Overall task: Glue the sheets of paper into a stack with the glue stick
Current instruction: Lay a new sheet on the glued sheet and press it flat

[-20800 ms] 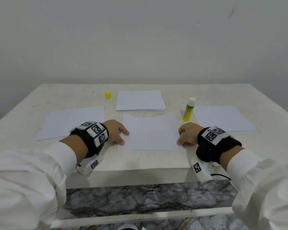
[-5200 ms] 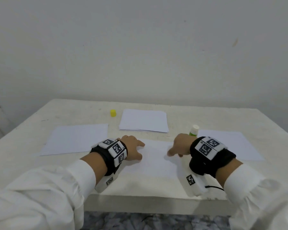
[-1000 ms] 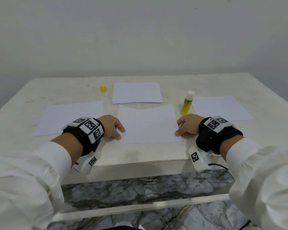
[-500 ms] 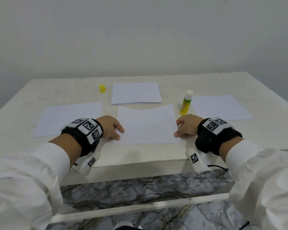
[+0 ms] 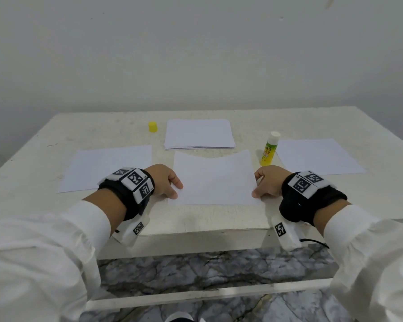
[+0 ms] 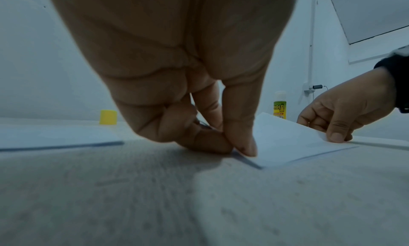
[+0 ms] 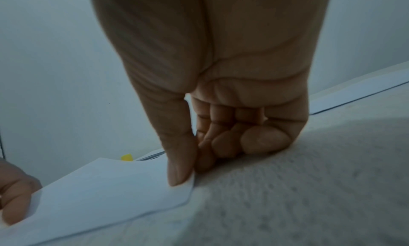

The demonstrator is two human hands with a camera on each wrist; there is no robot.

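From the head camera, my left hand [image 5: 165, 181] and my right hand [image 5: 266, 182] sit at the lower middle of the frame, one at each short side of the sheet [image 5: 213, 180] lying between them. Its long axis runs left to right across the frame, from one hand to the other, and its far edge bows upward a little. Above it, toward the frame's centre, lies the stack of paper [image 5: 199, 134], directly beyond the sheet. The glue stick [image 5: 269, 148] stands upright and uncapped just above my right hand, so that hand is much the nearer one to it. Its yellow cap [image 5: 153, 126] stands apart, upper left of the stack. Single sheets lie at the left [image 5: 105, 166] and right [image 5: 316, 155] on the table [image 5: 219, 219].

In the left wrist view, my thumb and curled fingers pinch the sheet's near corner at the frame's centre; the paper rises to the right, where my right hand holds the other end. The glue stick shows behind it, right of centre.

In the right wrist view, my thumb presses onto the sheet's edge against my curled fingers, at centre; the sheet slopes off to the lower left.

I judge the coming move is a carry straight away from me, onto the stack.
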